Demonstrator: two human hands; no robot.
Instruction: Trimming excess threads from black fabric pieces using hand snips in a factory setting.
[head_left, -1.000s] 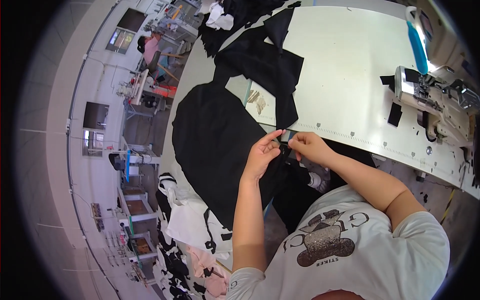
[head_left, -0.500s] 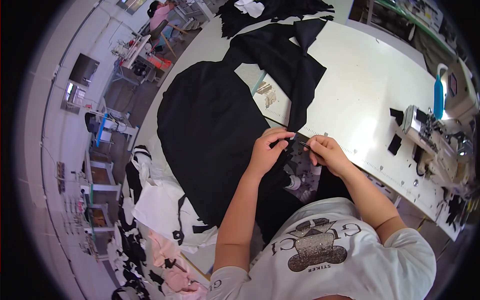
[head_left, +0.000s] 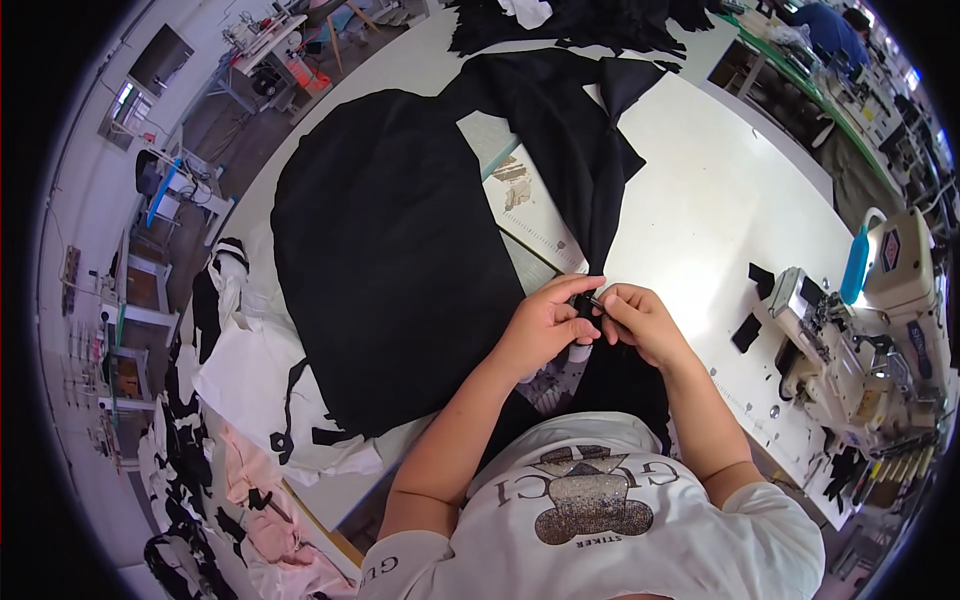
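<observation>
A large piece of black fabric (head_left: 385,250) lies over the left side of the white table and trails off its front edge. A narrow part of it runs down into my left hand (head_left: 552,325), which is closed with thumb and fingers gripping the cloth. Close beside it, my right hand (head_left: 640,322) pinches a slim dark tool (head_left: 597,302), its tip reaching the cloth at my left fingers. The tool's kind is hard to make out, since my fingers cover most of it.
A sewing machine (head_left: 840,340) stands on the white table (head_left: 720,200) at the right, with black scraps (head_left: 746,333) beside it. White cloth (head_left: 255,375) and pink cloth (head_left: 270,530) are heaped at the left. More black fabric (head_left: 560,25) lies at the far end. Another person (head_left: 832,35) is at the far right.
The right hand has come in against the left hand, bringing the dark tool to the cloth there. The whole view has shifted, so the machine shows further left and lower.
</observation>
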